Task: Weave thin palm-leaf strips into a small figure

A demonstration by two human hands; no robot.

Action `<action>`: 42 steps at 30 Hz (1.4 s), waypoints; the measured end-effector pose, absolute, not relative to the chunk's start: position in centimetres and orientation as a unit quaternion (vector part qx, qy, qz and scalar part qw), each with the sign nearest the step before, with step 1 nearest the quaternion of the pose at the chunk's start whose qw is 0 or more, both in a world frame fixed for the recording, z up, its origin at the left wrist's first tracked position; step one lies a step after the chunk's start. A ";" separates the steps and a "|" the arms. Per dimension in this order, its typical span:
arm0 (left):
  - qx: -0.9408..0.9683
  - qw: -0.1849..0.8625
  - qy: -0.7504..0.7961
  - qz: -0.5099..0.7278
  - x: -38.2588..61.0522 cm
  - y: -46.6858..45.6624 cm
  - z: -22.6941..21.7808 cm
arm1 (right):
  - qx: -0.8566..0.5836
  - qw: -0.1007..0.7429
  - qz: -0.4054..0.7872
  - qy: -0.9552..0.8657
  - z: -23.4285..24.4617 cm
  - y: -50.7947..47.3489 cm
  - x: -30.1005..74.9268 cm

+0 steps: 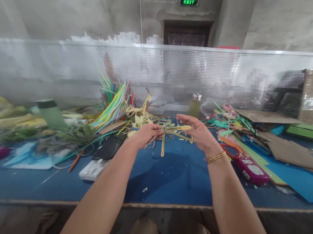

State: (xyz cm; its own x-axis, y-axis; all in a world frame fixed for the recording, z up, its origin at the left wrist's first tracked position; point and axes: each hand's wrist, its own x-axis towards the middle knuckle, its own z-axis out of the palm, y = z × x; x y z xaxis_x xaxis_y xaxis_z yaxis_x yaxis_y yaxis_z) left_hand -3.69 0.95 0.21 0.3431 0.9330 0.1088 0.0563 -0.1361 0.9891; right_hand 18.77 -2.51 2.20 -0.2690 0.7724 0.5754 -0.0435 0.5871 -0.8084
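Yellowish strips (179, 128) are pinched by the left hand (148, 134). Fingers of the right hand (201, 135) are spread beside them.

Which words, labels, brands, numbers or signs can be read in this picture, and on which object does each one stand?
"安全出口" – on the green-lit sign high on the wall, upper line.
"EXIT" – on the same sign, lower line.
Too blurred to read: the pale labels on the right magenta item and the left magenta item.
Not readable: a pixelated patch on the perforated panel.
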 end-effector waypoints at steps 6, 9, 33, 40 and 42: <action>0.660 0.541 0.372 0.364 -3.9 0.6 0.4 | -0.260 0.501 0.413 -0.715 2.0 -2.7 18.5; 0.628 0.579 0.356 0.379 -3.8 0.3 0.6 | -0.297 0.577 0.411 -0.640 1.4 -1.7 18.0; 0.742 0.316 0.404 0.433 -2.9 0.6 0.5 | -0.395 0.558 -0.016 -0.729 0.4 -3.2 14.7; 0.783 0.371 0.340 0.364 -2.3 -0.2 0.6 | -0.429 0.645 0.130 -0.619 -0.3 -1.9 15.1; 0.788 0.375 0.336 0.354 -2.2 -0.2 0.6 | -0.427 0.666 0.187 -0.582 -0.5 -1.4 15.1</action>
State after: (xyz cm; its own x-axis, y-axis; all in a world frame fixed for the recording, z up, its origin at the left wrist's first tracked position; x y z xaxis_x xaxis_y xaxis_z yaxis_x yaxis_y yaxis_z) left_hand -2.24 -0.23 0.63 0.5243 0.7946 0.3060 0.2644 -0.4936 0.8286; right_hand 15.10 -1.42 -0.46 0.2518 0.7472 0.6151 0.2483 0.5644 -0.7873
